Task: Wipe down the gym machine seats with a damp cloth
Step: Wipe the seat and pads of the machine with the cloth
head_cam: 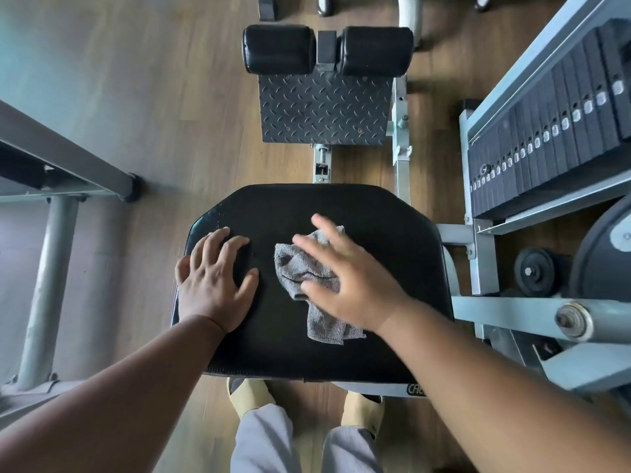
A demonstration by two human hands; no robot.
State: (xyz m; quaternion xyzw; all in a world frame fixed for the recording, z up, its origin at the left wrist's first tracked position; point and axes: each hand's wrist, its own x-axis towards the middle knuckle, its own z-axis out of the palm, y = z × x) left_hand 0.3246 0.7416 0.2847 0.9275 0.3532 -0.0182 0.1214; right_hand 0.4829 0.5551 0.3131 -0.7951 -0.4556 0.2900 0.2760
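A black padded machine seat [382, 227] fills the middle of the head view. A crumpled grey cloth [300, 264] lies on its centre. My right hand [345, 278] presses flat on the cloth with its fingers spread and straight, slightly blurred, covering the cloth's right half. My left hand [213, 274] rests flat on the seat's left side, fingers spread, a short gap away from the cloth.
Beyond the seat stand a checker-plate footrest [324, 110] and two black roller pads [327, 51]. A weight stack [546, 131] and grey frame parts close in on the right. Another machine's grey frame [61, 165] stands left. My feet [252, 394] are under the seat's near edge.
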